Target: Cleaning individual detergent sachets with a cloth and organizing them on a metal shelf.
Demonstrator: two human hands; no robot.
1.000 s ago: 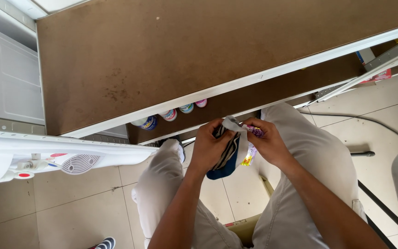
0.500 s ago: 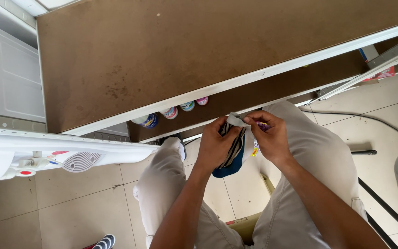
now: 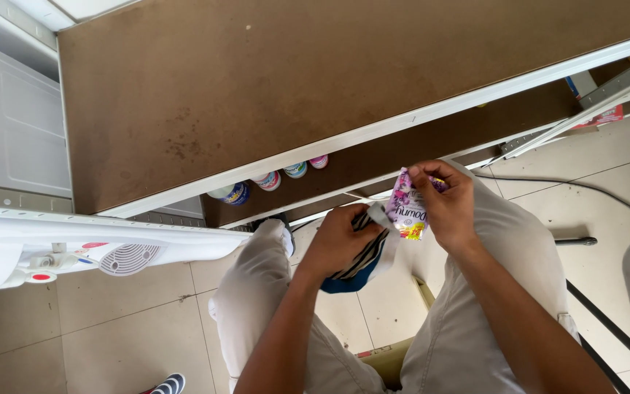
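Pinching a small purple-and-white plastic sachet (image 3: 407, 206) by its top edge, right hand (image 3: 448, 206) keeps fingers closed tight on it. Left hand (image 3: 340, 241) curled shut around striped dark-and-white cloth bundle with blue underside (image 3: 362, 257). Both above lap, before brown shelf board (image 3: 271, 87).

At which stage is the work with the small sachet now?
Done: the purple sachet is out and held up by the right hand. In hand: the left hand grips striped and blue cloth. Left: whether the sachet is torn open cannot be told.
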